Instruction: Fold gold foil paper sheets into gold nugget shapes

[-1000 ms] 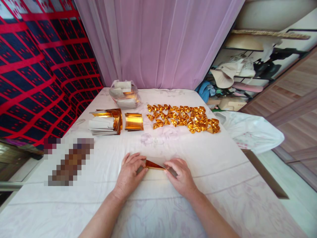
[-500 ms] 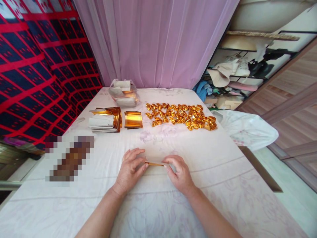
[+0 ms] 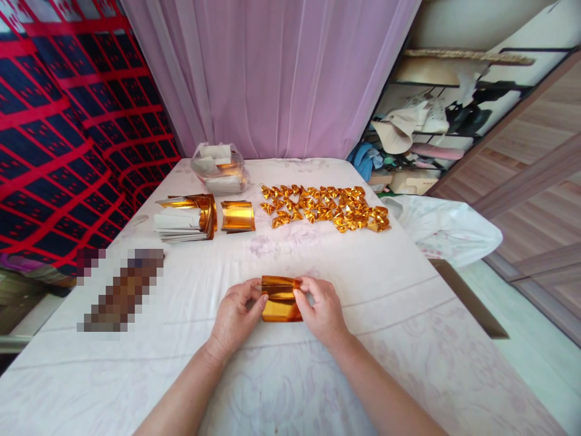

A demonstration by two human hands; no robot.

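Between my two hands is a sheet of gold foil paper [image 3: 281, 310], its shiny side toward me, with a crease running across it. My left hand [image 3: 239, 312] pinches its left edge between thumb and fingers. At the right edge, my right hand [image 3: 323, 307] grips it the same way, thumb on the front. Beyond the hands lies a small stack of gold foil sheets [image 3: 238, 216]. Left of that stands a thicker pile of foil paper [image 3: 181, 219], with pale backs showing. Several folded gold foil pieces [image 3: 318, 206] are spread in rows to the right.
A clear plastic bag [image 3: 220, 169] of more paper stands at the table's back left. On the left, a blurred-out patch [image 3: 122, 293] covers something. A white plastic bag [image 3: 458, 230] hangs by the right edge, near a cluttered shelf [image 3: 422, 127]. The cloth-covered table [image 3: 385, 375] extends around my arms.
The foil paper was seen nearly edge-on as a thin strip; now its gold face is opened toward me. Both hands keep hold of its ends. The view has shifted slightly.
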